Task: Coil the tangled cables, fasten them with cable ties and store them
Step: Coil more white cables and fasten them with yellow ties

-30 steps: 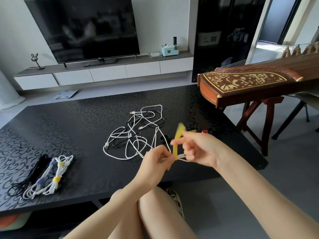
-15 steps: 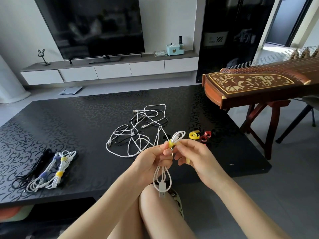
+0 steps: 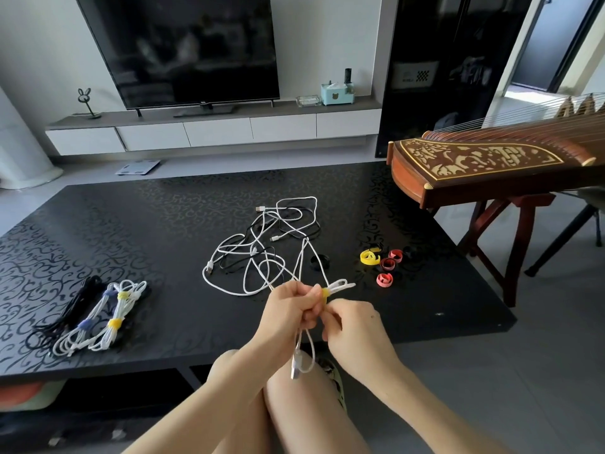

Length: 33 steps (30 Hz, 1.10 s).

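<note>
My left hand (image 3: 288,309) grips a folded white cable (image 3: 340,286) near the black table's front edge. A yellow cable tie (image 3: 324,294) is wrapped round the bundle beside my left thumb. My right hand (image 3: 353,329) pinches the bundle just below the tie. The cable's loops and plug (image 3: 296,368) hang down over my knees. A tangle of white and black cables (image 3: 262,250) lies on the table beyond my hands. Coiled, tied cables (image 3: 98,319) lie at the front left. Loose yellow and red ties (image 3: 381,263) sit to the right.
The black patterned table (image 3: 147,224) fills the middle. A wooden zither on a stand (image 3: 484,168) overhangs its right side. A television and white low cabinet (image 3: 212,129) stand behind. Grey floor lies to the right.
The yellow tie stood loose in my right hand a second ago; it is now wound round the folded cable. My hands have closed together on the bundle.
</note>
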{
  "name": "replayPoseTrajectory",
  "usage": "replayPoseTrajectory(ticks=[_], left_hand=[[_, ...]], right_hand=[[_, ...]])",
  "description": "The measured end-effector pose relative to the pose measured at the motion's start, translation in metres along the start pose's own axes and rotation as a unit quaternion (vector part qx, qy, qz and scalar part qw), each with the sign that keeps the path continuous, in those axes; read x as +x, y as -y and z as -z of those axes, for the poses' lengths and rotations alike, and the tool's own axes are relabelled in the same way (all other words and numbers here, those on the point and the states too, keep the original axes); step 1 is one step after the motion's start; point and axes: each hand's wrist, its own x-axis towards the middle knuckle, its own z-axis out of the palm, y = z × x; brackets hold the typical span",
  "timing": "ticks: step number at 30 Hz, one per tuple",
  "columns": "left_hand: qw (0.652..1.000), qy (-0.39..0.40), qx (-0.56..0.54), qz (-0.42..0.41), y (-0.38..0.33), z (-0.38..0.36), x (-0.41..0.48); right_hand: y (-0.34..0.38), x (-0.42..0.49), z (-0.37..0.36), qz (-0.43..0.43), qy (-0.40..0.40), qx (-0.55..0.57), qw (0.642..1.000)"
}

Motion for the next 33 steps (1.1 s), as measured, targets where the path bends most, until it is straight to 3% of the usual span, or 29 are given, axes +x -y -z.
replayPoseTrajectory(ticks=[1, 3, 6, 10, 13, 18, 22, 28, 30, 33], left_hand=[[0.999, -0.012, 0.045, -0.028, 0.001, 0.0, -0.001], [0.988, -0.021, 0.128, -0.086, 0.0, 0.001, -0.002], [0.97, -0.029, 0.199, -0.134, -0.003, 0.0, -0.004], [0.945, -0.053, 0.265, -0.183, -0.004, -0.002, -0.003], [0.929, -0.049, 0.287, -0.229, -0.007, -0.003, -0.005], [0.925, -0.054, 0.297, -0.23, -0.015, -0.009, 0.0], [0.886, -0.007, 0.377, -0.269, -0.018, -0.012, -0.003], [0.807, 0.062, 0.443, -0.386, -0.025, -0.006, -0.009], [0.794, 0.065, 0.443, -0.412, -0.028, -0.006, -0.01], [0.795, 0.056, 0.442, -0.411, -0.03, -0.006, -0.007]], right_hand=[[0.003, 0.002, 0.004, -0.007, 0.012, 0.002, 1.0], [0.007, 0.008, 0.013, -0.068, 0.03, 0.114, 0.991], [0.013, 0.015, 0.024, -0.191, 0.067, 0.308, 0.93], [0.018, 0.023, 0.032, -0.249, 0.106, 0.409, 0.871], [0.018, 0.027, 0.039, -0.263, 0.114, 0.443, 0.849], [0.021, 0.024, 0.04, -0.236, 0.118, 0.428, 0.864], [0.02, 0.028, 0.049, -0.236, 0.116, 0.435, 0.861], [0.014, 0.039, 0.058, -0.337, 0.155, 0.577, 0.728], [0.014, 0.041, 0.06, -0.339, 0.167, 0.585, 0.718], [0.012, 0.043, 0.067, -0.313, 0.171, 0.56, 0.748]])
